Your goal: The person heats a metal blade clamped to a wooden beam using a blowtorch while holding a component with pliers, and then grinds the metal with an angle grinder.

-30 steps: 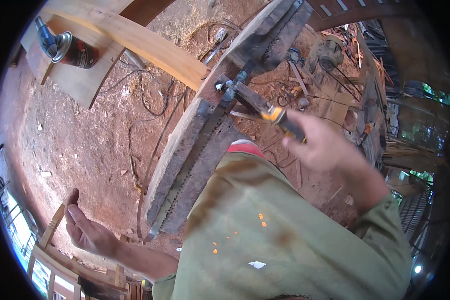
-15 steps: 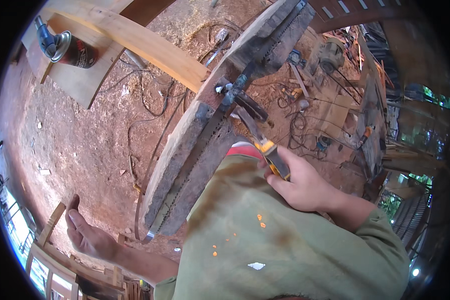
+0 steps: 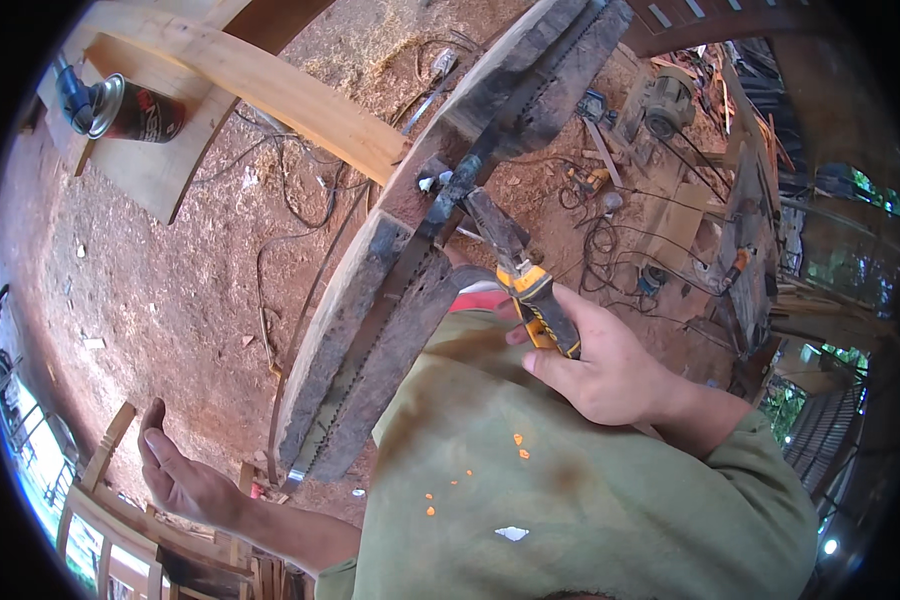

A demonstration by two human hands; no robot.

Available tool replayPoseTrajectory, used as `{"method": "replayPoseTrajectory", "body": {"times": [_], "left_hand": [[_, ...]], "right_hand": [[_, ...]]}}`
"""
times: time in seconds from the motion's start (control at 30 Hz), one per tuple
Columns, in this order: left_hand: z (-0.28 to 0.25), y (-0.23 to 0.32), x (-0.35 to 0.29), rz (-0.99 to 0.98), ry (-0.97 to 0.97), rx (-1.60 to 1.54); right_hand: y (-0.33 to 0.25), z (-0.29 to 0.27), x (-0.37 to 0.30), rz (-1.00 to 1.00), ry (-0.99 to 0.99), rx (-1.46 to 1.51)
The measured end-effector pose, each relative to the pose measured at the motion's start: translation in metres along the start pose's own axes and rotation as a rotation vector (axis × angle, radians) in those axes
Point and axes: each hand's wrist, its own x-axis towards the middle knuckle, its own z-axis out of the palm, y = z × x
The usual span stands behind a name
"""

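Gripping yellow-and-black pliers [image 3: 530, 288], centre of frame: right hand [image 3: 602, 365], curled tightly round them. Left hand [image 3: 188, 480], lower left: spread loosely, nothing held. Toothed blade [image 3: 460, 183], upper centre to lower left: laid along timber [image 3: 342, 290], placement apparently done; work at its darkened middle apparently unfinished, remainder untellable.

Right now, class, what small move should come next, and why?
Perhaps bring the left hand to steady the weathered block: that hand is open, empty and apart from it, while the right hand grips the yellow-handled tool, its end near a dark crosspiece.
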Motion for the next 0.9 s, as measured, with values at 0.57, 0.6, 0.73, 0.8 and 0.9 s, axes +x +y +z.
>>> {"method": "replayPoseTrajectory", "body": {"times": [0.57, 0.6, 0.73, 0.8, 0.9], "left_hand": [[-0.008, -0.009, -0.006, -0.015, 0.033, -0.054], [-0.009, -0.01, -0.005, -0.008, 0.035, -0.053], [-0.016, -0.016, -0.002, -0.009, 0.04, -0.089], [-0.019, -0.021, -0.001, -0.01, 0.042, -0.079], [-0.02, -0.026, 0.004, -0.006, 0.031, -0.074]], "right_hand": [[-0.016, -0.037, 0.021, -0.102, -0.011, -0.334], [-0.027, -0.049, 0.022, -0.029, -0.054, -0.504], [-0.022, -0.044, 0.023, -0.063, -0.054, -0.559], [0.008, -0.004, 0.017, -0.145, 0.061, -0.086], [0.007, 0.038, 0.011, -0.046, 0.156, 0.042]]}}
